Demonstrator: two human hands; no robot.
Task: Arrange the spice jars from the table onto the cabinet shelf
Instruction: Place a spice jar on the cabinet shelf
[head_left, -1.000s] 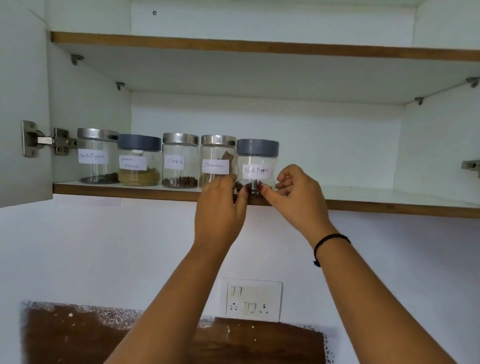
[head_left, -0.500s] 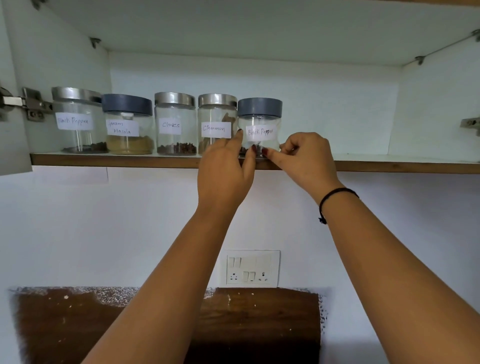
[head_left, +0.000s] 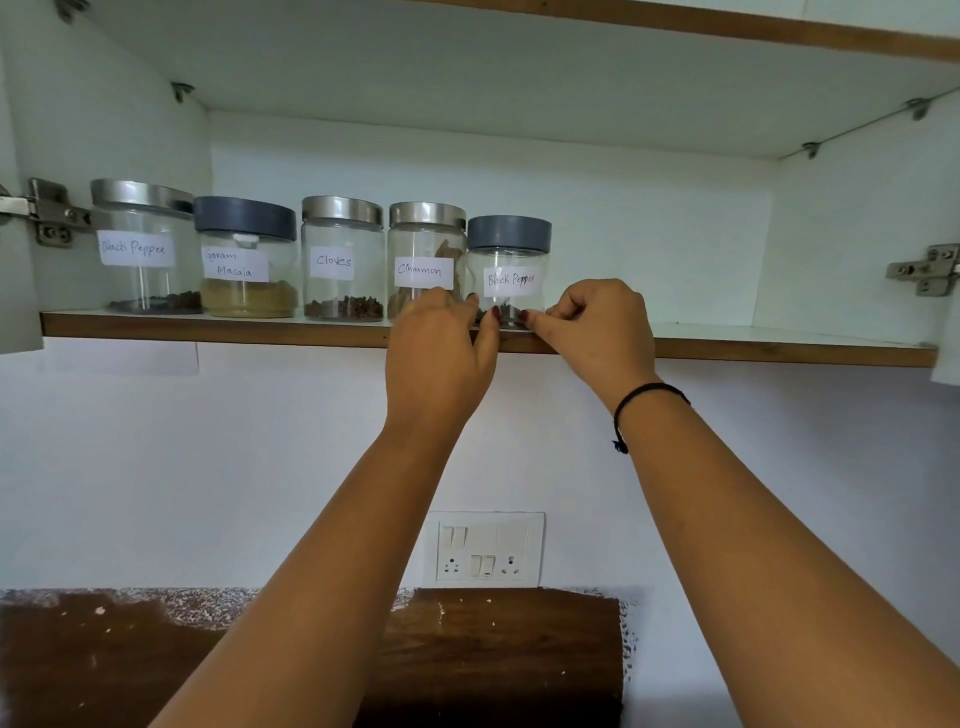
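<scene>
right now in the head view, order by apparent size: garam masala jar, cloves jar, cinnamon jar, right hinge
1. garam masala jar
2. cloves jar, cinnamon jar: near alike, cinnamon partly hidden by the left hand
3. right hinge

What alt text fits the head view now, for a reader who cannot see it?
A left hand and right hand grip the base of the grey-lidded Black Pepper jar near the front edge of the cabinet shelf. It ends a row: steel-lidded Black Pepper jar, Garam Masala jar, Cloves jar, Cinnamon jar.
</scene>
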